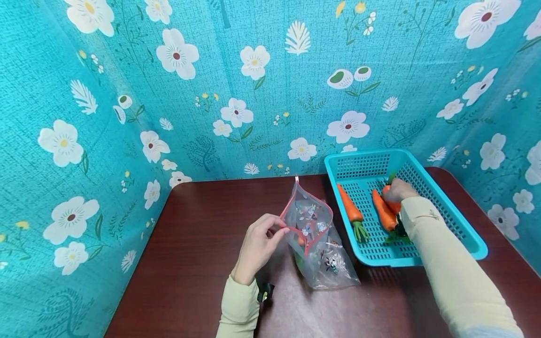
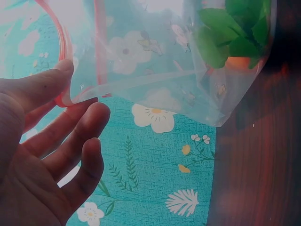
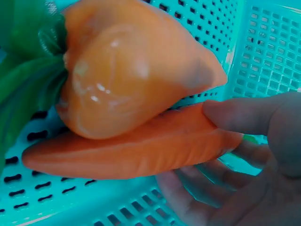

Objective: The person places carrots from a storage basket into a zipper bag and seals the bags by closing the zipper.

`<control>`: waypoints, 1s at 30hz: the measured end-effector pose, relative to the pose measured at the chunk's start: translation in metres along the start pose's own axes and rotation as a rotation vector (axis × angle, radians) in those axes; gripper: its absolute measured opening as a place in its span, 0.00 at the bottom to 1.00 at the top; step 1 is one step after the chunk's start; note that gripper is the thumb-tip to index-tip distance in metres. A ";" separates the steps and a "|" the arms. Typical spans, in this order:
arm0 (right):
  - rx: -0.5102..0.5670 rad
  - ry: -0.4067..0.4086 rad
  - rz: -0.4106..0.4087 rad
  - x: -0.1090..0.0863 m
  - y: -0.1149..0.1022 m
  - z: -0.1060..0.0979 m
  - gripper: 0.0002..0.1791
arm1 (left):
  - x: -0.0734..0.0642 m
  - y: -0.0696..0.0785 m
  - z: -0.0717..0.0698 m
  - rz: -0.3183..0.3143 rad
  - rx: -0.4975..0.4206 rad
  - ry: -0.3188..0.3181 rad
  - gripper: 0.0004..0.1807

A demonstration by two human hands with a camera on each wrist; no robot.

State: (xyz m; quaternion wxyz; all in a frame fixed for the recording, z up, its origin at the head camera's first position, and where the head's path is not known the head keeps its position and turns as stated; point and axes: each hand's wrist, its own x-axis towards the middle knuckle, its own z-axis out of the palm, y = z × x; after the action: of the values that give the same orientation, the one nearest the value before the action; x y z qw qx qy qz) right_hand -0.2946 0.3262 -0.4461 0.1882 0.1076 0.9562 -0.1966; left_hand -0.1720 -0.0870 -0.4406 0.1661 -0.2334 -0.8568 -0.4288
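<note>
My left hand (image 1: 261,241) pinches the red-trimmed rim of a clear zip bag (image 1: 334,263) between thumb and forefinger; its mouth gapes. Through the plastic in the left wrist view, green leaves (image 2: 235,33) and a bit of orange (image 2: 239,62) show. Inside the turquoise basket (image 1: 460,220), my right hand (image 1: 400,191) grips a carrot (image 3: 141,150) by one end, thumb on one side and fingers on the other. Against it lies a broader orange vegetable with green leaves (image 3: 136,70). Another carrot (image 1: 383,211) lies beside the right hand; its leafy end is partly hidden by the sleeve.
One more carrot (image 1: 350,204) lies along the basket's left side, its green stub towards me. The basket stands at the right of the dark wooden table (image 1: 190,263), just right of the bag. A flowered turquoise cloth (image 1: 270,94) hangs behind and at both sides.
</note>
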 end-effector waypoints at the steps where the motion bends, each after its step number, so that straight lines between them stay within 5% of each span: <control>1: 0.007 0.016 -0.006 0.000 0.001 -0.001 0.29 | 0.000 0.000 0.000 -0.003 0.002 -0.004 0.09; 30: 0.317 0.433 -0.276 -0.040 -0.054 -0.041 0.35 | 0.002 0.003 0.007 0.029 -0.015 0.015 0.10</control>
State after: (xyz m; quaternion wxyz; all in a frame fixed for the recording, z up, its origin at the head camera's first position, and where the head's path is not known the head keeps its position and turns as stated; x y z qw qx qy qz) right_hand -0.2861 0.2895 -0.3774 -0.0675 0.0439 0.9372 -0.3395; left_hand -0.1725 -0.0795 -0.4422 0.1768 -0.2437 -0.8488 -0.4346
